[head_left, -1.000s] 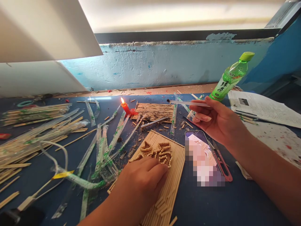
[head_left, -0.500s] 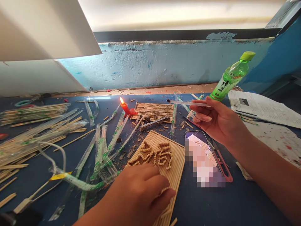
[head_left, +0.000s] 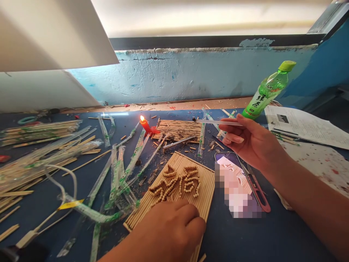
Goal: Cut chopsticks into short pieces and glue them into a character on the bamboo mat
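Note:
My right hand (head_left: 248,136) pinches a translucent white glue stick (head_left: 218,122), its dark, charred tip pointing left above a mat of scorched sticks (head_left: 174,127). On the table lies a panel of wooden sticks (head_left: 205,182) laid side by side, bearing raised characters (head_left: 188,182) made of small round wooden pieces. Over the panel's near part, my left hand (head_left: 177,225) is closed with its fingers curled down; whatever they grip is hidden beneath. A lit red candle (head_left: 145,126) stands beyond the panel, beside the scorched mat.
A green tea bottle (head_left: 268,91) stands behind my right hand. Right of the panel lie a phone (head_left: 231,174) and a pink-handled cutter (head_left: 259,194). Papers (head_left: 308,123) lie at the right. Plastic wrappers (head_left: 117,174), bundled chopsticks (head_left: 46,133) and a white cable (head_left: 75,178) spread across the left.
My left hand has moved nearer and slightly right, uncovering more of the panel's characters and left edge. My right hand and the glue stick have dipped slightly.

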{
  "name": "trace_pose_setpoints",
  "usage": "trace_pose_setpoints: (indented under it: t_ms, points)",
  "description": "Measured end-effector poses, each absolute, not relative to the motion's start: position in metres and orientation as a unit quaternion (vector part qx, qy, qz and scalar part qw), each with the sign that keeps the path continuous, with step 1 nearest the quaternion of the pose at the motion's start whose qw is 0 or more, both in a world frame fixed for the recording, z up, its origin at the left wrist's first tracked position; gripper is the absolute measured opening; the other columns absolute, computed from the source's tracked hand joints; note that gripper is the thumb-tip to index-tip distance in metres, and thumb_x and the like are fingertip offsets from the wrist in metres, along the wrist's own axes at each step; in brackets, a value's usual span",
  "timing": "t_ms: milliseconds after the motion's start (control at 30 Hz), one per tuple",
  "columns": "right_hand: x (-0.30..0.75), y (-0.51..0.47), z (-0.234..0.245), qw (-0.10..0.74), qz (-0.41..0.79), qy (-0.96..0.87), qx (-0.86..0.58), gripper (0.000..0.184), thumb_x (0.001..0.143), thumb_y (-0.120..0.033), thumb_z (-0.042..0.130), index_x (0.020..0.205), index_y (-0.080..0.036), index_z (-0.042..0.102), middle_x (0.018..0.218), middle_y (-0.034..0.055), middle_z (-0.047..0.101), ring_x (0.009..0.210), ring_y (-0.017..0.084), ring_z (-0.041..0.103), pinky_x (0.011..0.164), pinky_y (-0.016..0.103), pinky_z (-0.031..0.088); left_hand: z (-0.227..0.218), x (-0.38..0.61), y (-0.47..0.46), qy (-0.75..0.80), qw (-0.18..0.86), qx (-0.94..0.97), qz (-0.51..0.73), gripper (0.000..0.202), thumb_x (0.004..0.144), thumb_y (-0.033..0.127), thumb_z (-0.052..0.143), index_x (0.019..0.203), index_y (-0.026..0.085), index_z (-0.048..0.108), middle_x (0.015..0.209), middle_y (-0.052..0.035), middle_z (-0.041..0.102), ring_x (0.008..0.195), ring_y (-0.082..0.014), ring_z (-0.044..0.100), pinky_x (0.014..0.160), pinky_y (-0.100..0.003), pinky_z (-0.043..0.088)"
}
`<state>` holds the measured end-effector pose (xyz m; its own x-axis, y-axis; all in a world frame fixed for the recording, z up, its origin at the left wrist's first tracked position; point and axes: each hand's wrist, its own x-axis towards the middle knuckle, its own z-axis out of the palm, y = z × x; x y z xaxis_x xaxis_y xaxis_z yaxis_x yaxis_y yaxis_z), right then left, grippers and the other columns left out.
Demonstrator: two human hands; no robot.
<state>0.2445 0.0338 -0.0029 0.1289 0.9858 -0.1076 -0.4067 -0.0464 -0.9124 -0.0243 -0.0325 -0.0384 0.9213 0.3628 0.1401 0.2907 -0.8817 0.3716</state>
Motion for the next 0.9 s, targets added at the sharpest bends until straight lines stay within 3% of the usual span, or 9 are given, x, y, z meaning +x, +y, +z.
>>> trace_pose_setpoints:
  t_ms: [133,300,600,800,900]
  points:
    - [0.243,0.033,-0.004,0.606,0.577,-0.325,-0.440,0.020,0.088,-0.038,0.069,0.077,-0.024,0.077,0.089,0.0036,0.078,0.048,0.009,0.048,0.055,0.028,0.049,-0.027,-0.021,-0.037,0.201,0.156,0.966,0.055,0.011,0.092,0.011,0.056,0.085,0.019,0.060,0.080,-0.0030,0.066,0.068,-0.0168,0.059,0.059,-0.026,0.046]
    - [0.242,0.033,-0.005,0.607,0.582,-0.318,-0.438,0.019,0.089,-0.036,0.068,0.076,-0.024,0.075,0.091,0.0037,0.078,0.054,0.010,0.055,0.055,0.028,0.049,-0.026,-0.021,-0.039,0.198,0.146,0.966,0.073,0.013,0.094,0.020,0.060,0.081,0.019,0.058,0.077,-0.0020,0.064,0.066,-0.0165,0.057,0.056,-0.027,0.045]
    - [0.239,0.032,-0.005,0.604,0.593,-0.303,-0.438,0.021,0.091,-0.034,0.065,0.076,-0.023,0.076,0.090,0.0037,0.078,0.050,0.008,0.049,0.055,0.027,0.051,-0.025,-0.024,-0.036,0.206,0.137,0.966,0.079,0.018,0.088,0.010,0.063,0.075,0.019,0.054,0.074,-0.0025,0.064,0.062,-0.0160,0.054,0.055,-0.027,0.042]
    - [0.236,0.037,-0.011,0.578,0.571,-0.384,-0.439,0.018,0.091,-0.036,0.066,0.085,-0.025,0.078,0.096,0.0070,0.078,0.061,0.012,0.058,0.051,0.027,0.044,-0.031,-0.021,-0.039,0.168,0.098,0.972,0.131,0.025,0.091,0.008,0.055,0.070,0.021,0.050,0.065,-0.0017,0.058,0.056,-0.0163,0.050,0.048,-0.030,0.035]
    - [0.225,0.047,-0.010,0.550,0.560,-0.450,-0.425,0.017,0.091,-0.037,0.067,0.094,-0.024,0.079,0.103,0.0080,0.078,0.064,0.012,0.058,0.051,0.027,0.041,-0.042,-0.019,-0.039,0.198,0.088,0.965,0.145,0.018,0.088,0.008,0.057,0.073,0.020,0.055,0.065,-0.0022,0.058,0.058,-0.0174,0.053,0.049,-0.030,0.039]
